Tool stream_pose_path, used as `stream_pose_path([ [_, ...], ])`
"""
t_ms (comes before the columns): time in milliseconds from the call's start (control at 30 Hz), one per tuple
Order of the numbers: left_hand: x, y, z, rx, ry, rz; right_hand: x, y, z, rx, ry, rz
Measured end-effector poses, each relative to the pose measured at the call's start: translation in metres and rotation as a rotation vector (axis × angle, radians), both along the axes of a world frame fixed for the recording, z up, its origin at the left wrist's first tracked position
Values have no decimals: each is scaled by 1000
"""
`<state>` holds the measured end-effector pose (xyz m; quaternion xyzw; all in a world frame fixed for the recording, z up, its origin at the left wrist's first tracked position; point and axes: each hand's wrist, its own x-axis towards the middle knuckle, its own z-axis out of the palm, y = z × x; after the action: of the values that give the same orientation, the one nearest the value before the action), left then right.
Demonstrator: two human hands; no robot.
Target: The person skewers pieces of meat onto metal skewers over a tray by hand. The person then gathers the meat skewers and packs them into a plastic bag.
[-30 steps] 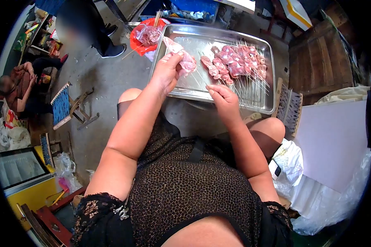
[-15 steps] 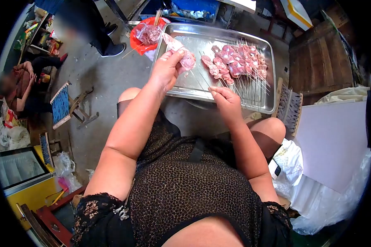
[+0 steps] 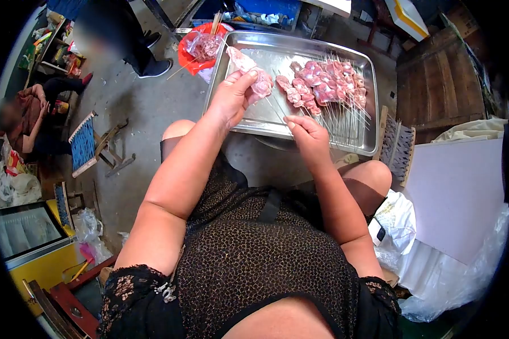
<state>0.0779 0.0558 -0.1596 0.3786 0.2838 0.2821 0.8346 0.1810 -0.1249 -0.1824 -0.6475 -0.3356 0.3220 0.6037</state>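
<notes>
grey concrete floor (image 3: 152, 107); blue-seated folding stool (image 3: 83, 146) left; brown wooden boards (image 3: 440, 85) right; yellow glass-topped cabinet (image 3: 42, 268) lower left.

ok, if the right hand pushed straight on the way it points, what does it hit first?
Probably the meat gripped by the left hand: the right hand points along the skewer towards it. Depth above the tray is unclear.

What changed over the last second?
The left hand and the raw meat piece it grips shifted slightly rightward, toward the right hand. Nothing was visibly taken hold of or let go. Unchanged: the right hand pinching the thin skewer, about in place; the metal tray and its loaded meat skewers.
</notes>
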Motion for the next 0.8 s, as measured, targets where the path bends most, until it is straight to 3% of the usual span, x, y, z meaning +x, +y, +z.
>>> stream_pose_path([
  [100,0,-2,1,-26,2,-12,1,2,1,47,-76,13],
  [167,-1,-1,-2,16,24,-162,1,5,6,70,-160,13],
  [333,6,-22,1,-31,73,-149,9,13,1,28,-91,-68],
  [533,5,-8,-3,-84,-78,-200,14,6,-3,30,-195,3],
  [800,7,0,-5,-38,29,81,9,3,0,60,-269,-1],
])
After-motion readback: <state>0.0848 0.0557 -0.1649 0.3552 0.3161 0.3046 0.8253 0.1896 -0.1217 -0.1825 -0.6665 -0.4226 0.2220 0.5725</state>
